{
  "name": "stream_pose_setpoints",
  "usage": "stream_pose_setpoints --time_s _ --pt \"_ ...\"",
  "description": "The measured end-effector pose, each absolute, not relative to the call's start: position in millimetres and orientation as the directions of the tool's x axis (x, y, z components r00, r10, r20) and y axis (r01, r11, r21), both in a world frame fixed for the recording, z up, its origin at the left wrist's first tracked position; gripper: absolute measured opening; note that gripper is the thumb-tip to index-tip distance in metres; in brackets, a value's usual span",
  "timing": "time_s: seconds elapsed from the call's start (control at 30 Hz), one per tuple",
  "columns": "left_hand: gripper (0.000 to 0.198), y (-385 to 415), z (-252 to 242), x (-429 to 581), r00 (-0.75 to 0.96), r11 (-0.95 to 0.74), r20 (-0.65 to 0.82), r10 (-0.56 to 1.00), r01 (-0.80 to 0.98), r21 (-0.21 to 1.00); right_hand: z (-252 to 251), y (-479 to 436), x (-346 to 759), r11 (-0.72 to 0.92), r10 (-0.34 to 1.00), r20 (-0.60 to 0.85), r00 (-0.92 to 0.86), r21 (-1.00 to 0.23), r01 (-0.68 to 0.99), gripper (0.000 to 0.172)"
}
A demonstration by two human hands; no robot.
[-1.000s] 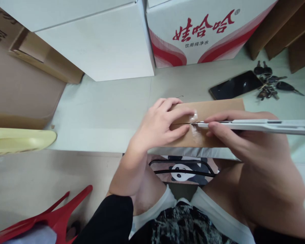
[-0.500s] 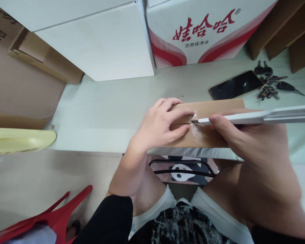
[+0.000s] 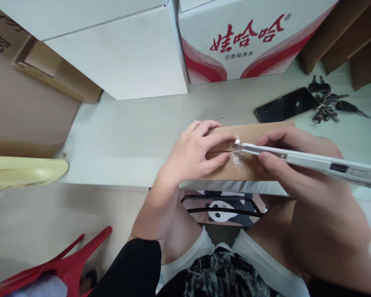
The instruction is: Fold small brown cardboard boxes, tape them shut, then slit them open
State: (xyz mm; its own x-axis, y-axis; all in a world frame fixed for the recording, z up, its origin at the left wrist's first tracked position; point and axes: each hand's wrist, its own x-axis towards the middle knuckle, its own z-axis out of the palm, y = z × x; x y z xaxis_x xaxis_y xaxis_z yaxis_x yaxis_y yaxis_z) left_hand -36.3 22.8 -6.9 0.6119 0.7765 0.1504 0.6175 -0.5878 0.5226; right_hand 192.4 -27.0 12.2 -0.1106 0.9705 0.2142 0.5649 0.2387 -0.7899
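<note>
A small brown cardboard box [image 3: 259, 167] lies at the table's near edge, a strip of clear tape [image 3: 238, 165] crossing the seam on its top. My left hand [image 3: 196, 152] grips the box's left end, its fingers bent over the top on both sides of the seam. In my right hand [image 3: 299, 165], thumb and fingers close around a white utility knife [image 3: 312, 160]. Its blade tip touches the tape at the seam, near my left fingertips. The knife's handle points right, and part of the box is hidden under my right hand.
Behind the box lie a black phone [image 3: 286, 105] and a bunch of keys [image 3: 326, 109]. White cartons [image 3: 120, 57] and a red-and-white water carton [image 3: 235, 66] line the back. Brown cartons stand left. A yellow object [image 3: 27, 171] overhangs the left edge; a red stool [image 3: 71, 264] stands below.
My right hand has turned the knife, so its handle end swings toward me and its side with a dark slot shows. The blade stays at the tape. My left hand keeps its place.
</note>
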Motion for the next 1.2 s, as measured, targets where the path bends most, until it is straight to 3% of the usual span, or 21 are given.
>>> stream_pose_setpoints --time_s 0.17,0.6,0.83,1.2 --pt "0.039 23.1 -7.3 -36.1 0.607 -0.579 0.134 0.783 0.633 0.514 9.3 -26.8 193.4 0.257 0.964 0.244 -0.103 -0.769 0.585 0.014" --pt "0.035 23.1 -8.0 -36.2 0.597 -0.573 0.148 0.789 0.625 0.530 14.3 -25.5 197.0 0.347 0.937 0.273 -0.217 -0.797 0.494 0.008" --pt "0.035 22.9 -7.8 -36.4 0.598 -0.579 0.159 0.785 0.620 0.529 15.5 -23.5 192.2 0.361 0.933 0.282 -0.226 -0.721 0.591 0.011" --pt "0.035 22.2 -5.3 -35.0 0.591 -0.556 0.130 0.796 0.630 0.542 22.4 -18.6 188.2 0.342 0.939 0.244 -0.243 -0.727 0.595 0.014"
